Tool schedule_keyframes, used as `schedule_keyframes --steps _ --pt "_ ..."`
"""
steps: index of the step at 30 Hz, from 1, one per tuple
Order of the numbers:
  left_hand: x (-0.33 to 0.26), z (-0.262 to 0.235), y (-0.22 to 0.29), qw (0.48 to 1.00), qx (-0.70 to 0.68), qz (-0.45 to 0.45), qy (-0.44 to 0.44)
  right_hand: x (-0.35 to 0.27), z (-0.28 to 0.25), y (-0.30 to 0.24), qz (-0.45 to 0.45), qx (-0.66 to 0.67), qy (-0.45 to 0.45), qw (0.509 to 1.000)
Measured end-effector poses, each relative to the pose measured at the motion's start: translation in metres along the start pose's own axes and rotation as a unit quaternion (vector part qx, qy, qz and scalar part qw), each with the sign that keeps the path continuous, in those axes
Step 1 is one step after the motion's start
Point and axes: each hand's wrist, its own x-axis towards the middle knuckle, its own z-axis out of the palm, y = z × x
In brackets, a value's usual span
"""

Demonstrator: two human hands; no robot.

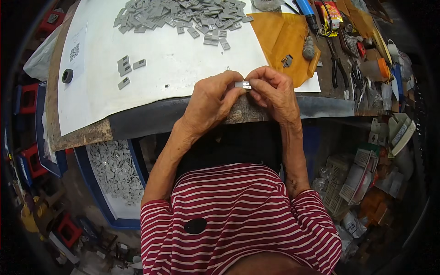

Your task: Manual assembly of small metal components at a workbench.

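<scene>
1. The left hand and the right hand met at the front edge of the bench, fingertips together.
2. Both hands pinched one small grey rectangular plastic part between thumbs and forefingers; the part sat between the two hands, just above the bench edge.
3. A large white paper sheet covered most of the bench.
4. A heap of similar small grey plastic pieces lay at the far side of the sheet, well apart from the hands.
5. A few loose grey pieces lay on the sheet to the left of the hands.
6. A yellow-brown paper envelope lay beyond the right hand, with dark-handled pliers further right.
7. A blue-rimmed tray of grey pieces stood below the bench on the left.
8. The person wore a red-and-white striped shirt.
</scene>
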Motion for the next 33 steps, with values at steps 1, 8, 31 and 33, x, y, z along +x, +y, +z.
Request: schedule_keyframes --steps 1,8,31,33 --pt "-0.001 0.0 0.0 1.0 -0.017 -0.014 0.002 0.0 -0.001 0.0 -0.002 -0.002 -0.003 1.0" --pt "0.0 0.002 -0.001 0.999 -0.031 -0.028 0.007 0.0 -0.001 0.0 -0.015 -0.044 -0.001 0.999" --pt "-0.02 -0.052 -0.015 0.983 0.077 0.046 0.157 0.003 0.016 0.004 -0.053 0.0 0.007 0.999" --pt "-0.026 -0.076 -0.022 0.979 0.082 -0.009 0.189 0.002 0.013 0.004 -0.062 0.002 0.011 0.998"
